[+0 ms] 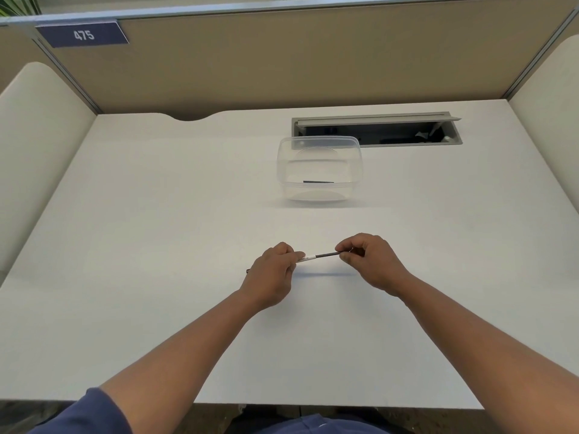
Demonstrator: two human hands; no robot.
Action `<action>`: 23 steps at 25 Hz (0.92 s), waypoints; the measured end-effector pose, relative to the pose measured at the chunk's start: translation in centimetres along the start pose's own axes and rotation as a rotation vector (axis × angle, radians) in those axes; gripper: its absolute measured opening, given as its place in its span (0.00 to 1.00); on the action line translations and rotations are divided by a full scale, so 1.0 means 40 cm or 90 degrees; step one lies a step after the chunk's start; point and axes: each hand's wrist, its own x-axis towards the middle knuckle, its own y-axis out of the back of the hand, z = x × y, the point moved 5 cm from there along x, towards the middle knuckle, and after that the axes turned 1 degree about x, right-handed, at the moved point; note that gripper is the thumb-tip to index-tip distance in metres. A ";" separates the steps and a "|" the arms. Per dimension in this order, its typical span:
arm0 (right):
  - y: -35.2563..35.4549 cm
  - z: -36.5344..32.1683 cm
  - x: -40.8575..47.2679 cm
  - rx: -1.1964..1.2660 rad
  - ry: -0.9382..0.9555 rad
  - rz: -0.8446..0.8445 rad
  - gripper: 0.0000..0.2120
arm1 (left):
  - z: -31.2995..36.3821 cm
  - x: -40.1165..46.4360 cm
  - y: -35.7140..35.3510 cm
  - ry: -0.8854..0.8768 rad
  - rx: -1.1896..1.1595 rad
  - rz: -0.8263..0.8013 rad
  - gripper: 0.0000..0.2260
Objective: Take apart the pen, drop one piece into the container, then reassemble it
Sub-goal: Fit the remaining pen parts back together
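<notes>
Above the desk [156, 245] we see the left hand [271, 277] closed around the white barrel [307, 258] and the right hand [369, 261] pinching the dark refill [327, 254] that projects from it. Behind stands the clear container [319, 169], with a dark piece [318, 182] on its floor.

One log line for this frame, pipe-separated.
left hand: holds white pen barrel | right hand: pinches black refill, partly in barrel | clear container: one dark piece
</notes>
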 end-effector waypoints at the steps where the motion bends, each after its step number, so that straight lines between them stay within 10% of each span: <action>1: -0.002 0.001 0.000 0.037 -0.007 0.000 0.06 | 0.000 0.000 -0.002 -0.001 -0.003 0.000 0.18; 12: -0.034 -0.007 -0.008 0.324 -0.027 0.013 0.08 | 0.029 0.006 0.002 -0.017 -0.075 0.011 0.17; 23: -0.060 -0.004 -0.025 0.208 0.018 0.008 0.06 | 0.046 0.011 0.001 -0.012 -0.118 0.002 0.16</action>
